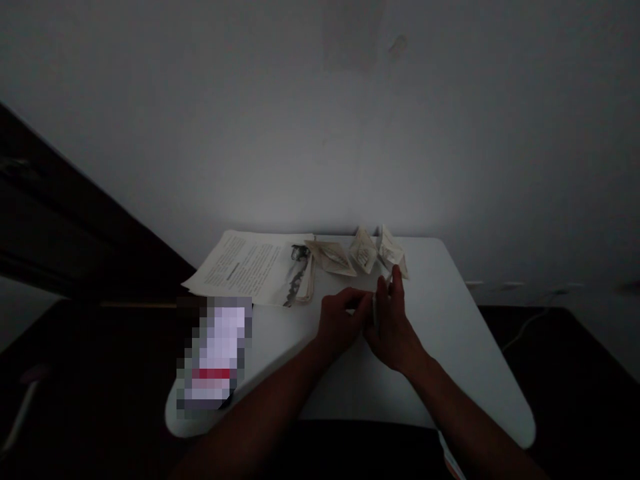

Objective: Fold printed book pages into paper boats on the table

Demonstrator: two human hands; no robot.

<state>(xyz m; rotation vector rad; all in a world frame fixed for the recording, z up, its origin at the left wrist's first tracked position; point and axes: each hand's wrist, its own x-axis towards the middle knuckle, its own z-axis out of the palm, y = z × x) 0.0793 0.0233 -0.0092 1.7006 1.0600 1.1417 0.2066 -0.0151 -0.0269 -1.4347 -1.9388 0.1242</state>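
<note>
My left hand (343, 320) and my right hand (391, 327) meet over the middle of the white table. Between them shows the narrow pale edge of a folded paper (376, 312), mostly hidden by the fingers. The left fingers pinch it from one side; the right hand presses against it with some fingers pointing up. Just beyond the hands sit three folded paper boats: one on the left (333, 257), one in the middle (363, 251) and one on the right (392, 250). They are made from printed pages.
A stack of printed pages (245, 267) lies at the table's back left, beside the left boat. A phone (217, 353), blurred out, is at the left edge of the white table (450, 320). A plain wall (300, 133) stands behind. A cable (527, 323) runs at right.
</note>
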